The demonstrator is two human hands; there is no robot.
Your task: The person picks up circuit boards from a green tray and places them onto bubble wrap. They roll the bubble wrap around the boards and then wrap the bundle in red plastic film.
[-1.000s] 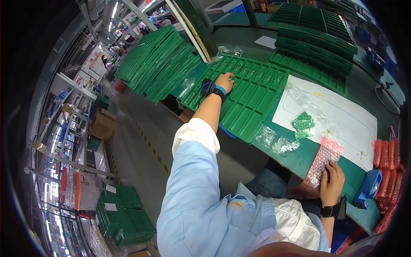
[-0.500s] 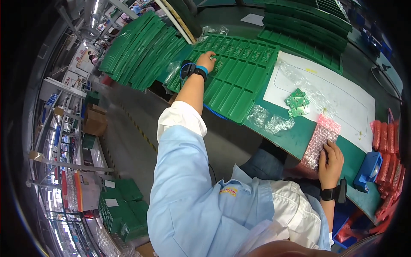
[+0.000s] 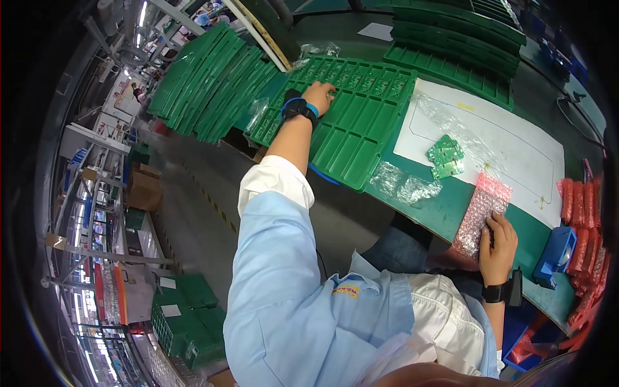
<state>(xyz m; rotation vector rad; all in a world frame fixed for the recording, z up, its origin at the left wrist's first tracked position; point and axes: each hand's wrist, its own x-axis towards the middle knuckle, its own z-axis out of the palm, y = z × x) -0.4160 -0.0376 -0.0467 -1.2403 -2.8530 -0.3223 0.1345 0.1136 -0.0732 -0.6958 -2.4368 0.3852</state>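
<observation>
My left hand [image 3: 318, 99] reaches over a green compartment tray [image 3: 349, 143], its fingers pinched at a pocket. A bit of pale green circuit board shows at the fingertips, mostly hidden by them. Small circuit boards [image 3: 371, 84] fill pockets along the tray's far row and left side; the nearer middle pockets hold none. My right hand [image 3: 499, 248] rests on a pink bubble-wrap bag [image 3: 476, 216] at the table's front edge, thumb on its face and fingers along its right side. Several loose green circuit boards [image 3: 446, 156] lie overlapped left of the bag.
A white sheet [image 3: 529, 161] and clear plastic wrap [image 3: 412, 187] lie on the table. Stacked green trays stand at the far left [image 3: 206, 84] and back right [image 3: 458, 45]. A blue tape dispenser [image 3: 555, 257] and several red bubble-wrapped packs [image 3: 583, 226] sit at the right.
My left hand has moved slightly right and nearer across the tray. My right hand stays on the bubble-wrap bag.
</observation>
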